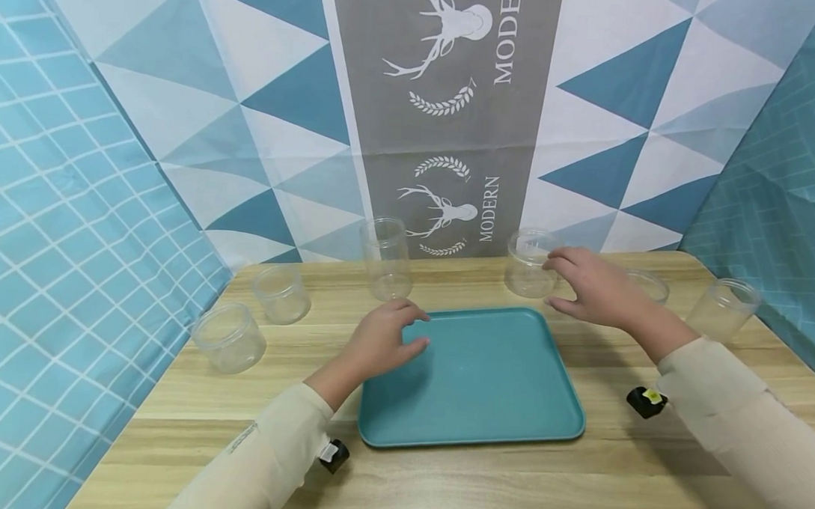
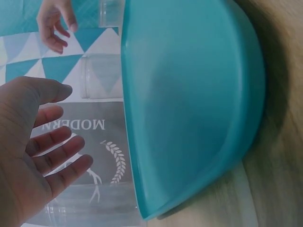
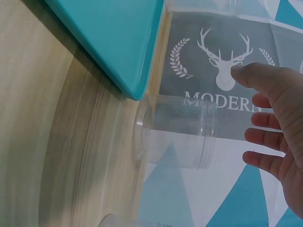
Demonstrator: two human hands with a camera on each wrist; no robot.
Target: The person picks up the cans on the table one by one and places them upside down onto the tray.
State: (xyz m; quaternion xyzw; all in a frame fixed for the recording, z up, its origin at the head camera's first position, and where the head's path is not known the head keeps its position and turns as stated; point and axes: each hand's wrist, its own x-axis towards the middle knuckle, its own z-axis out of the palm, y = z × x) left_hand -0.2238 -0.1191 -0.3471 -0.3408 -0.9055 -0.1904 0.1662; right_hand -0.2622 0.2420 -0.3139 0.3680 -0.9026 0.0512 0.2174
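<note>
My left hand (image 1: pixel 383 340) hovers over the left part of a teal tray (image 1: pixel 473 384), fingers spread and loosely bent, holding nothing. Behind it stands a tall clear jar (image 1: pixel 387 261), also partly visible low in the left wrist view. Farther right, my right hand (image 1: pixel 591 287) is raised beyond the tray's far right corner. Its fingertips overlap the side of a wide clear jar (image 1: pixel 527 270) in the head view. In the right wrist view, that jar (image 3: pixel 175 132) has a threaded rim, and a gap shows between it and the curved fingers (image 3: pixel 265 137).
Two short clear jars (image 1: pixel 281 295) stand on the left of the wooden table (image 1: pixel 440 488). On the right are a clear jar (image 1: pixel 724 307) and another clear round container (image 1: pixel 652 285), partly behind my right hand. A patterned cloth backdrop (image 1: pixel 445 136) closes off the back.
</note>
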